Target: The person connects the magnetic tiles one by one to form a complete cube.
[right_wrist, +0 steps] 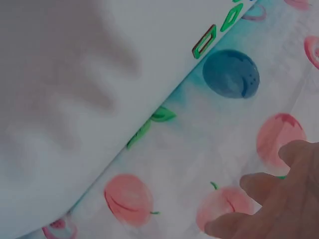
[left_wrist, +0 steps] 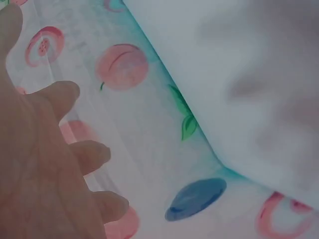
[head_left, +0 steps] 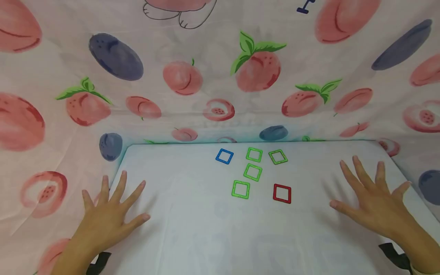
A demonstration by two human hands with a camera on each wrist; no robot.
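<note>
Both hands are spread with straight fingers and hold nothing. In the head view the left hand (head_left: 108, 215) hovers over the left edge of the white table, casting a shadow. The right hand (head_left: 376, 200) hangs above the table's right side, also over its shadow. Between them lie small square frames: a blue one (head_left: 224, 156) at the back left, a red one (head_left: 282, 193) nearer the right hand, and several green ones, among them a tilted green frame (head_left: 278, 156) at the back right and a front green frame (head_left: 240, 189).
The white table (head_left: 192, 229) has a straight back edge and angled corners. A whitish cloth (head_left: 213, 46) printed with peaches and dark blue fruit hangs behind it and down both sides. Dark straps (head_left: 99, 263) sit at the wrists.
</note>
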